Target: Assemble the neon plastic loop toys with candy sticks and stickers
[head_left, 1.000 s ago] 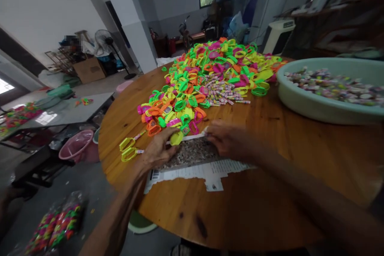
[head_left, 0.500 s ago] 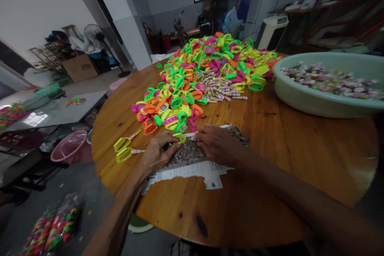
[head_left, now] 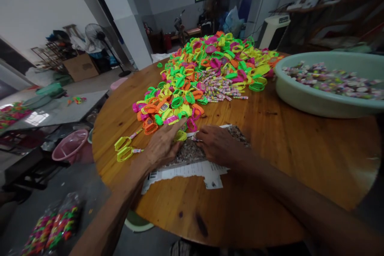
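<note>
Over the left part of a speckled stone slab is my left hand, its index finger stretched toward the pile, its other fingers at a yellow toy watch. My right hand is closed on a small wrapped candy piece just right of that watch. Torn printed paper sticks out under the slab. Two yellow watches with candy strips lie left of my left hand. Behind the slab rises a pile of bright toy watches, with candy strips on it.
A large pale green basin of wrapped candies stands at the right of the round wooden table. A pink tub and bagged watches are on the left, below table height. A grey side table stands beyond.
My left hand has loosened from its pinch, and its index finger has stretched forward over the near edge of the pile. My right hand has hardly moved.
</note>
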Motion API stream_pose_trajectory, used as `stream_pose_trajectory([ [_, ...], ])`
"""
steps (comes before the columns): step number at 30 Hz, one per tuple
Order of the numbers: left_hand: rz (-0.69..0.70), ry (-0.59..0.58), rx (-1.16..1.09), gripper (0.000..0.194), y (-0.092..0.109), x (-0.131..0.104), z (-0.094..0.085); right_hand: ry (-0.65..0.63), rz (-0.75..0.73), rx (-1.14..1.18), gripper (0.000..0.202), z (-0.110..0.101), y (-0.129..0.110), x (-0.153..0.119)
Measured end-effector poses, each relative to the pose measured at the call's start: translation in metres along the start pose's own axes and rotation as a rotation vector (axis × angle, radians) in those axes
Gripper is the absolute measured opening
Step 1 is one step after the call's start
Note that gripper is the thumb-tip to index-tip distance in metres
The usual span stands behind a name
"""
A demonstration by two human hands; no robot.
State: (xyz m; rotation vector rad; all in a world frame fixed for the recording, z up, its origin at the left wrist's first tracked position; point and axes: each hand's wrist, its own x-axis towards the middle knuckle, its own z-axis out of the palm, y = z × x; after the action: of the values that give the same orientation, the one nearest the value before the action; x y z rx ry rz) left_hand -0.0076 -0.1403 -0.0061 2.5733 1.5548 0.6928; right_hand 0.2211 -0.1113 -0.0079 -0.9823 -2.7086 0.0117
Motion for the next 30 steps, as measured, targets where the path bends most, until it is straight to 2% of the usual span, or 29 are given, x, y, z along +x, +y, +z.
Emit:
stream_pose_trajectory([
  [1, 0.01, -0.001, -0.037, 0.049, 0.001, 0.002, 0.0, -0.004, 0.006, -0.014, 0.018, -0.001, -0.001, 0.0],
  [3, 0.0, 0.023, -0.147, 0.042, 0.002, 0.006, 0.002, -0.021, 0.014, -0.032, 0.017, -0.002, -0.002, 0.0],
  [7, -0.155, 0.185, -0.45, 0.027, 0.002, 0.014, 0.017, -0.033, 0.013, -0.032, 0.015, -0.005, -0.003, 0.001],
  [10, -0.271, 0.267, -0.723, 0.031, -0.001, 0.016, 0.028, -0.011, 0.013, 0.009, 0.016, -0.003, -0.002, 0.0],
  [13, -0.325, 0.275, -0.859, 0.038, -0.005, 0.012, 0.031, 0.043, 0.016, 0.071, 0.015, 0.002, -0.003, 0.0],
  [17, -0.322, 0.229, -0.823, 0.042, -0.017, -0.004, 0.025, 0.094, 0.02, 0.137, 0.014, 0.009, -0.005, 0.003],
  [21, -0.241, 0.128, -0.64, 0.037, -0.026, -0.018, 0.018, 0.116, 0.031, 0.197, 0.013, 0.013, -0.009, 0.006],
  [24, -0.169, 0.127, -0.536, 0.032, -0.026, -0.021, 0.016, 0.159, 0.056, 0.23, 0.012, 0.017, -0.013, 0.009],
  [30, -0.064, 0.132, -0.545, 0.024, -0.021, -0.017, 0.016, 0.241, 0.06, 0.284, 0.012, 0.024, -0.014, 0.012],
])
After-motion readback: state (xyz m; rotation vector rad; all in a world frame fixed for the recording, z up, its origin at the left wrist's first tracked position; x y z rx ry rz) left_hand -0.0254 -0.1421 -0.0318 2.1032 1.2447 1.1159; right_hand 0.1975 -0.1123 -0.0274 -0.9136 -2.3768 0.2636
